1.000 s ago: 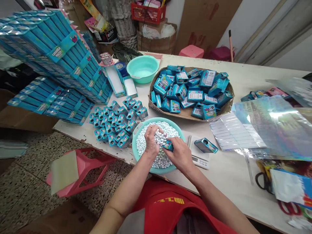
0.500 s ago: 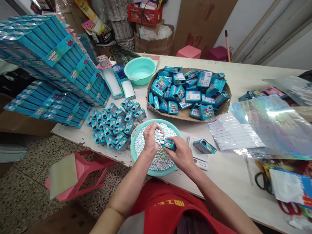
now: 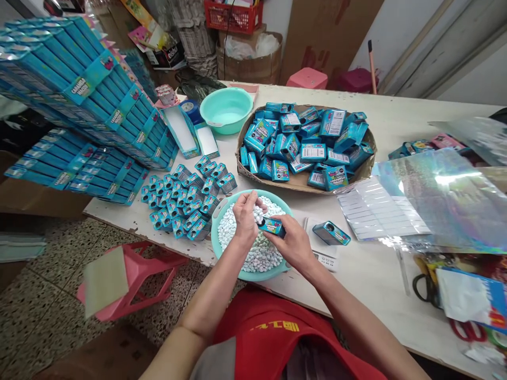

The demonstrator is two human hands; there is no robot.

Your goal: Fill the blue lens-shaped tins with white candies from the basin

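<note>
Here, blue box point(image 3: 272, 226) in right hand point(image 3: 295, 241)

I see open table point(image 3: 372, 285) between scale point(image 3: 328, 261) and scissors point(image 3: 435, 296) to reach across; beyond the bowl point(image 3: 215, 237) a cardboard tray point(image 3: 293, 184) blocks, and boxes point(image 3: 182, 198) crowd the bowl's left.

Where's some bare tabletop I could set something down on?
Bare tabletop shows right of the scale, in front of the white sheets; another patch lies beyond the cardboard tray, to its right. It's crowded left of the bowl, with small boxes, and around the black-handled scissors.
</note>
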